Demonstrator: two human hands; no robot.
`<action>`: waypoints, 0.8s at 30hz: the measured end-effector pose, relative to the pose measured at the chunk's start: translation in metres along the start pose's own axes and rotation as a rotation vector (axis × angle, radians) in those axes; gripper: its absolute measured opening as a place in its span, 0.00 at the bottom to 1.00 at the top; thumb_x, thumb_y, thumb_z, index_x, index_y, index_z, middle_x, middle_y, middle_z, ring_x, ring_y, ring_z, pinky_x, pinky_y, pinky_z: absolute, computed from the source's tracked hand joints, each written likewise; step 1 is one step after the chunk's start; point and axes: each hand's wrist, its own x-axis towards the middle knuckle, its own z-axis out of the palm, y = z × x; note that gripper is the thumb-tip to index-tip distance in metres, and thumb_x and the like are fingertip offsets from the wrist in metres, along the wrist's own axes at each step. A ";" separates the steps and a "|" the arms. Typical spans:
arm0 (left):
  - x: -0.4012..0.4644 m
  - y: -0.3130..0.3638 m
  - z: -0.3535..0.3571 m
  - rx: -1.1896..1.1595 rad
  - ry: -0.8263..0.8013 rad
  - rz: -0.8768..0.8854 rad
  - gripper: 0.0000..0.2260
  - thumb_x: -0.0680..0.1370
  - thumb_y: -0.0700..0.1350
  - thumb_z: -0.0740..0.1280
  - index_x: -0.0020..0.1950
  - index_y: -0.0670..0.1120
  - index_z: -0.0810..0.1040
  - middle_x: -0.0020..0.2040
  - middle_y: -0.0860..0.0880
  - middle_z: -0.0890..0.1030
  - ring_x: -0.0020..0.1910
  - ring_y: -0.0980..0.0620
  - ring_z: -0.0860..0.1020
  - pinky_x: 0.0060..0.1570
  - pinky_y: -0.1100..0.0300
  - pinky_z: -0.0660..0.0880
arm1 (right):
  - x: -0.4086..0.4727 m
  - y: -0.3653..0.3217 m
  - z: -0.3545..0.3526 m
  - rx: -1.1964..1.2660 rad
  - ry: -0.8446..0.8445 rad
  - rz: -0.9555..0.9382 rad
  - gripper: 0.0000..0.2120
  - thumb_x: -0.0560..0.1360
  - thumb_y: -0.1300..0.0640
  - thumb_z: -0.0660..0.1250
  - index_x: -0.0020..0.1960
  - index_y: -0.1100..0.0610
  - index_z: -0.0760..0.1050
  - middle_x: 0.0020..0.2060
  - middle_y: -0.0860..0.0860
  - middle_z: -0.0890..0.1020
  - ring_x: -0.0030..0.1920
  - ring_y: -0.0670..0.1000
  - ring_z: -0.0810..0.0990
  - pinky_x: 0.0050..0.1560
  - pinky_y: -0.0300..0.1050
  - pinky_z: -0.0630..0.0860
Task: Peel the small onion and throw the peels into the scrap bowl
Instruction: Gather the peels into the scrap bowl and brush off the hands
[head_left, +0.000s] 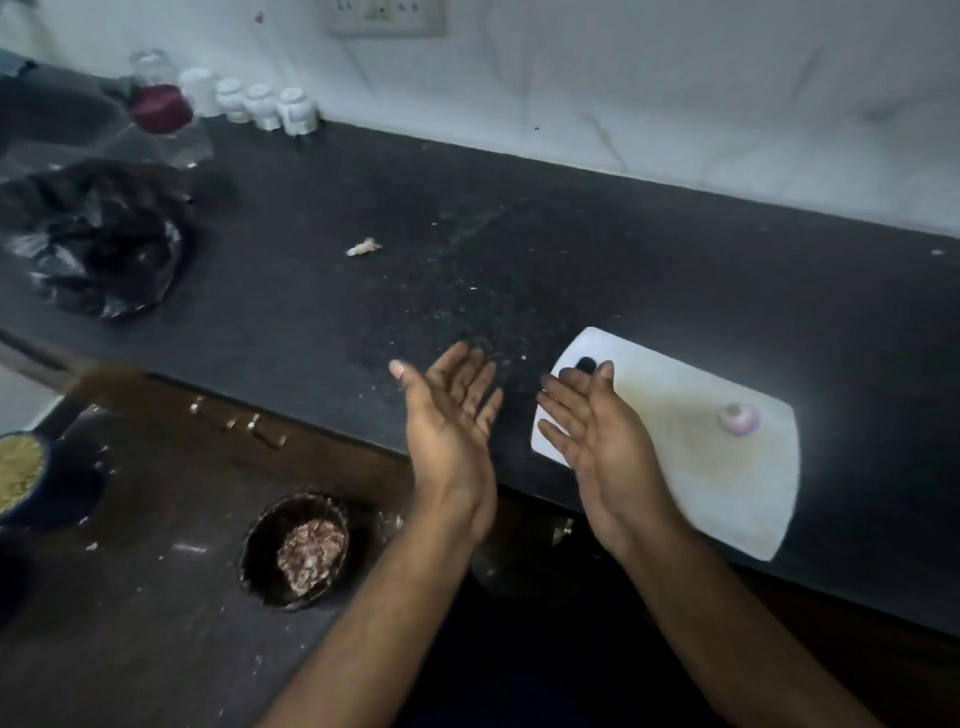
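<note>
A small pale-purple onion (738, 418) sits alone on the white cutting board (727, 478) at the right of the black counter. The dark scrap bowl (260, 551), holding a heap of reddish peels (311, 556), stands low at the left on the dark floor below the counter edge. My left hand (449, 431) and my right hand (597, 441) hover side by side over the counter's front edge, palms facing each other, fingers spread, nothing in either. The right hand covers the board's left end.
A crumpled black plastic bag (104, 249) lies at the counter's left. A jar with red contents (158, 98) and several white shakers (260, 106) stand by the back wall. A peel scrap (363, 248) lies mid-counter. A blue bowl of yellowish grain (21, 478) sits at far left.
</note>
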 end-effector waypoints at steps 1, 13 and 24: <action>0.002 -0.001 0.009 0.025 -0.033 -0.031 0.36 0.85 0.66 0.42 0.75 0.42 0.73 0.72 0.42 0.79 0.71 0.46 0.78 0.75 0.49 0.71 | 0.000 -0.007 -0.005 0.006 0.031 0.003 0.32 0.81 0.37 0.54 0.75 0.59 0.70 0.68 0.54 0.80 0.65 0.49 0.80 0.62 0.45 0.78; 0.030 -0.041 0.106 0.307 -0.292 -0.309 0.32 0.86 0.65 0.48 0.65 0.43 0.79 0.66 0.40 0.82 0.67 0.44 0.81 0.71 0.48 0.75 | 0.004 -0.053 -0.074 0.030 0.486 -0.128 0.17 0.84 0.43 0.57 0.64 0.53 0.75 0.64 0.52 0.80 0.64 0.49 0.80 0.58 0.44 0.78; 0.036 -0.081 0.135 0.410 -0.243 -0.387 0.30 0.86 0.64 0.50 0.63 0.42 0.81 0.63 0.41 0.84 0.63 0.44 0.83 0.63 0.50 0.78 | 0.029 -0.040 -0.141 -0.256 0.641 -0.113 0.18 0.82 0.47 0.63 0.70 0.51 0.73 0.62 0.48 0.81 0.62 0.48 0.80 0.68 0.53 0.76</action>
